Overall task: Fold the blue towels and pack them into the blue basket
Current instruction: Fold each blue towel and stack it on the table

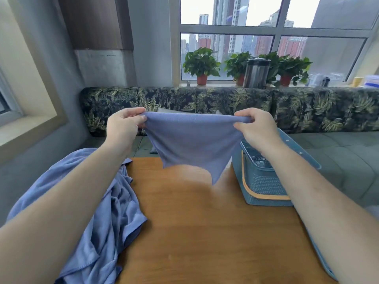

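Both hands are raised above the wooden table (205,232) and hold one blue towel (192,140) between them. The left hand (123,128) pinches the towel's upper left corner between thumb and curled fingers. The right hand (256,128) pinches the upper right corner in the same manner. The top edge runs nearly taut from hand to hand. The cloth hangs below the hands in a rough triangle, its lowest point over the table; contact with the tabletop cannot be confirmed.

A heap of blue towels (106,212), crumpled and unfolded, lies on the table beneath and beside the left forearm and spills over the table's left edge.

The blue basket (264,181) stands on the table below the right hand, partly hidden by the right forearm. Its walls are perforated, and a tan handle (252,189) lies folded down against its near side. What shows of its interior holds no towel.

Beyond the hands, a leaf-patterned sofa back (205,101) runs across the view. Above it, a windowsill carries potted plants (202,64) and a metal canister (256,73).
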A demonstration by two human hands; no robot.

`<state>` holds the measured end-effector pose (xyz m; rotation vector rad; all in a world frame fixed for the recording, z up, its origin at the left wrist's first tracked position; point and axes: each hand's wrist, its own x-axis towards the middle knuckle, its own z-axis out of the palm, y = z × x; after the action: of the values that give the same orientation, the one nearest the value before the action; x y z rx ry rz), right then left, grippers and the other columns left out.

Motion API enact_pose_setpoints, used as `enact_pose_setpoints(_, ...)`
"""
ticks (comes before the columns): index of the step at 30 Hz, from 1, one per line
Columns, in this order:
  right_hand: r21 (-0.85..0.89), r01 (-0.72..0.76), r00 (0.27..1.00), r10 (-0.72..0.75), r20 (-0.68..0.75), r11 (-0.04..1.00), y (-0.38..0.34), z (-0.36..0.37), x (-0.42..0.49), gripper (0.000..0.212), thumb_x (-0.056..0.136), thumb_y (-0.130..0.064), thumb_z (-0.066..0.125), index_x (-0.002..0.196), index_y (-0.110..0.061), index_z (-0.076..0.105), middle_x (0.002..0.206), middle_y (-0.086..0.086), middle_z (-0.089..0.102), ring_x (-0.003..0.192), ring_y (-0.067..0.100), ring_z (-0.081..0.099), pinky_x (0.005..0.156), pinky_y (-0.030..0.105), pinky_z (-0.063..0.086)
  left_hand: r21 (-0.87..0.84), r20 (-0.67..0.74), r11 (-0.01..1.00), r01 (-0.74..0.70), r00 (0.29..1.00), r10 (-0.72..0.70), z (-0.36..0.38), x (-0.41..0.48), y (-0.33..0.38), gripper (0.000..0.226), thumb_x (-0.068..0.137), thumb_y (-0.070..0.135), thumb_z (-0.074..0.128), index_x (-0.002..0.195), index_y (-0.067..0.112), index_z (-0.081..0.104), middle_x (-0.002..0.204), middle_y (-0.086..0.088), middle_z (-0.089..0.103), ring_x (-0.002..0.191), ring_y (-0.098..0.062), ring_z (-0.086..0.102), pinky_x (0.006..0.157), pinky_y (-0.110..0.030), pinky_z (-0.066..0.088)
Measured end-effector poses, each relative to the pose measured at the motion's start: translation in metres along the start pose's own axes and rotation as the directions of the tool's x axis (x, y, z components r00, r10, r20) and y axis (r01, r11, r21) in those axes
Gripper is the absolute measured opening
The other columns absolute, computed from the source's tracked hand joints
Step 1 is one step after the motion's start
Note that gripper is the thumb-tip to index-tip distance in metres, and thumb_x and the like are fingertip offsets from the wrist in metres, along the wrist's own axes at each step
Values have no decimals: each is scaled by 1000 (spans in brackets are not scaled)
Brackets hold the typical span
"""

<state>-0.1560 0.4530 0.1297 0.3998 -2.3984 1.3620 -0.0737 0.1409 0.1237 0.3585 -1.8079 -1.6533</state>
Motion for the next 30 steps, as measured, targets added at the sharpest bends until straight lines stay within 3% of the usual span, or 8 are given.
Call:
enact_pose_setpoints(4, -164, 64, 998, -65, -5, 984, 48, 23, -49, 19, 89, -16, 65, 96, -30, 76, 97, -4, 67, 89, 16, 60, 76, 32, 47, 48, -42, 998, 38, 998, -36, -11, -45, -48, 7, 92, 12, 69, 95, 17, 74, 82, -2, 72, 72, -9, 68, 61, -14, 52)
enact_pose_setpoints(7, -107, -106, 993, 110, 32, 989, 103, 49, -120, 16, 88, -17, 69, 95, -30, 74, 99, -3, 63, 82, 8, 60, 72, 19, 41, 151, -66, 976, 157, 987, -149, -17, -97, -113, 3, 92, 15, 70, 91, 16, 73, 79, -7, 68, 66, -9, 63, 52, -13, 47)
enact_pose_setpoints(9, -55, -238, 970, 240, 47, 970, 136, 64, -169, 13, 87, -16, 70, 90, -28, 72, 96, -2, 65, 84, 3, 61, 72, 4, 37, 219, -66, 928, 300, 954, -293, -22, -131, -165, 5, 90, 19, 72, 93, 15, 70, 84, -14, 69, 64, -13, 63, 56, -25, 53)
enact_pose_setpoints(12, -52, -363, 928, 366, 72, 930, 170, 83, -220, 5, 92, -26, 70, 87, -25, 69, 90, -5, 65, 87, 12, 62, 71, 11, 41, 354, -69, 855, 379, 922, -380, -28, -169, -215, 14, 88, 28, 72, 98, 20, 68, 89, -1, 68, 84, -17, 67, 75, -34, 55)
enact_pose_setpoints(15, -93, -287, 957, 290, 22, 953, 183, 91, -238, 6, 93, -29, 70, 94, -26, 65, 73, -8, 60, 67, 8, 58, 61, 26, 44, 456, -52, 849, 266, 961, -273, -27, -184, -224, 13, 91, 24, 68, 103, 18, 66, 88, 5, 66, 84, -7, 62, 69, -17, 43)
enact_pose_setpoints(19, -190, -229, 972, 235, 9, 955, 189, 93, -240, 12, 93, -18, 62, 105, -21, 65, 69, -11, 54, 74, 18, 55, 63, 29, 35, 559, 6, 825, 82, 995, -103, -29, -193, -231, 15, 85, 6, 62, 98, 14, 64, 78, -1, 55, 78, -12, 51, 72, -25, 41)
enact_pose_setpoints(26, -448, -154, 988, 151, -43, 881, 187, 95, -245, 20, 83, -13, 61, 97, -20, 72, 104, 0, 55, 101, 28, 51, 89, 44, 46, 779, 99, 616, -114, 993, 59, -22, -202, -240, 28, 75, 0, 58, 93, 19, 69, 110, 0, 52, 107, -26, 48, 89, -38, 35)
enact_pose_setpoints(30, -544, 104, 994, -67, 88, 833, 173, 111, -234, 26, 83, -18, 60, 107, -18, 72, 128, 4, 59, 122, 29, 51, 99, 44, 41, 767, 312, 557, -318, 944, 109, 0, -191, -233, 25, 82, 9, 61, 104, 18, 70, 127, 0, 58, 119, -24, 54, 95, -39, 37)
